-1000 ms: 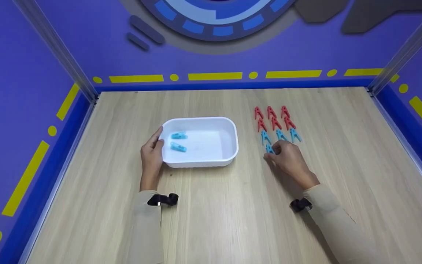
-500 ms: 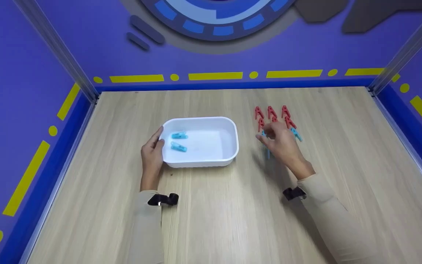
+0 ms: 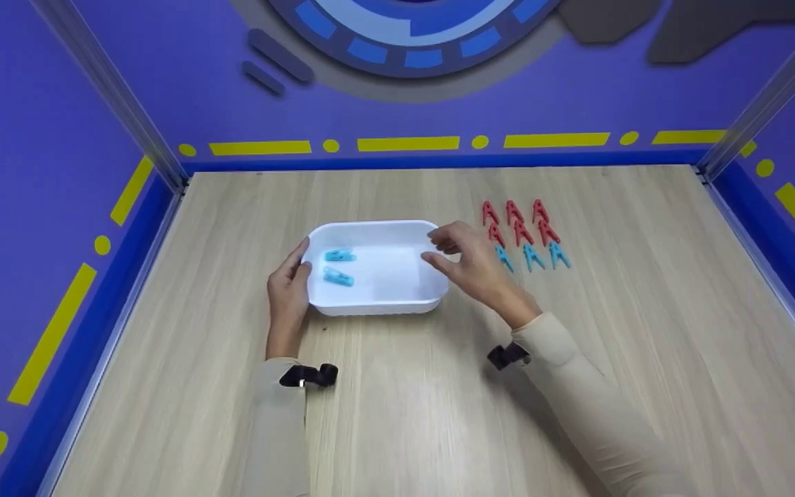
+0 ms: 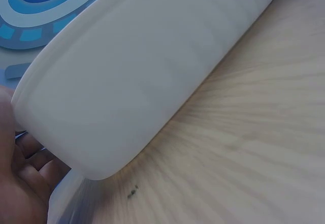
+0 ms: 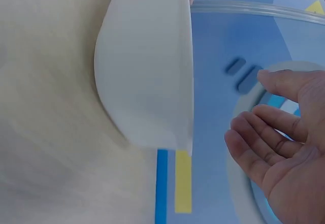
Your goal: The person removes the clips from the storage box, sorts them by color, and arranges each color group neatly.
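Note:
A white plastic tub (image 3: pixel 397 308) stands on the table with two light-blue clothespins (image 3: pixel 339 276) lying at its left end. My left hand (image 3: pixel 288 293) grips the tub's left rim, with the thumb on the rim; the left wrist view shows fingers (image 4: pixel 38 165) against the tub's outer wall. Over the right rim hangs my right hand (image 3: pixel 470 266). Its thumb and fingers are apart, and in the right wrist view no clothespin shows between the thumb (image 5: pixel 284 83) and the other fingers.
Right of the tub, several red clothespins (image 3: pixel 520 232) lie in two rows, with a row of three blue clothespins (image 3: pixel 533 257) in front. Purple panels (image 3: pixel 397 114) close in the wooden table (image 3: pixel 397 414) at the back and sides.
My right hand has moved left from the clothespins to the tub's right rim. The single blue clothespin of the front row is gone from its place. My left hand stays on the tub.

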Motion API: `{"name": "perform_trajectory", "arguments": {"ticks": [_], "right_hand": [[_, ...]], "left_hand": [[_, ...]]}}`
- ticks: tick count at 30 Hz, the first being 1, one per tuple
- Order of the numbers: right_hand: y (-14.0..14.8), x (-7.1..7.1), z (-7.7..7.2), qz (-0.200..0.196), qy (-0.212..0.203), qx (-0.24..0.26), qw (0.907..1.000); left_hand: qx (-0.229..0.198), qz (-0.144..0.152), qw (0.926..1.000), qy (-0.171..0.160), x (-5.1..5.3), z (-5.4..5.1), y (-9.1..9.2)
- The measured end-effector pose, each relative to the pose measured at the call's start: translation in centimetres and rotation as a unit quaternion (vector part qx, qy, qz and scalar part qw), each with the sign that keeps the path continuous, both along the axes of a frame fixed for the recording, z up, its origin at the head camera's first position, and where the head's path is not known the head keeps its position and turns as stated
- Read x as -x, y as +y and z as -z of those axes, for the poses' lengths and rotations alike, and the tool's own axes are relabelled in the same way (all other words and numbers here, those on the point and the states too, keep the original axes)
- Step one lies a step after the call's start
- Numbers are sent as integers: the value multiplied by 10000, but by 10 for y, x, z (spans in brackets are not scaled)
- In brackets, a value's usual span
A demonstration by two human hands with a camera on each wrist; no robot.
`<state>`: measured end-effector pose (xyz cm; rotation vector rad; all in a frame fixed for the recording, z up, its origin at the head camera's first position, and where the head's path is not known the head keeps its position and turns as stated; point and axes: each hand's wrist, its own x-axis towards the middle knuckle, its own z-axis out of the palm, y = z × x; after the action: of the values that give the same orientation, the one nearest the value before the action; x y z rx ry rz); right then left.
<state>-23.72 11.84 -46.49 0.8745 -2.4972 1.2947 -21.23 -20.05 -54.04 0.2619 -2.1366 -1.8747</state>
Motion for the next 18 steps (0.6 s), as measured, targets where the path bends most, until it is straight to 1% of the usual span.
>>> {"name": "perform_trajectory", "arguments": {"ticks": [7, 12, 18], "right_hand": [[-29, 4, 6, -361, -319, -85, 9988], [-46, 7, 10, -595, -520, -35, 9969], [-67, 11, 13, -815, -762, -24, 9938]], "left_hand": [[-23, -50, 9999, 104, 1, 0, -1], [-105, -8, 9999, 123, 2, 1, -1], [-47, 49, 10000, 59, 1, 0, -2]]}}
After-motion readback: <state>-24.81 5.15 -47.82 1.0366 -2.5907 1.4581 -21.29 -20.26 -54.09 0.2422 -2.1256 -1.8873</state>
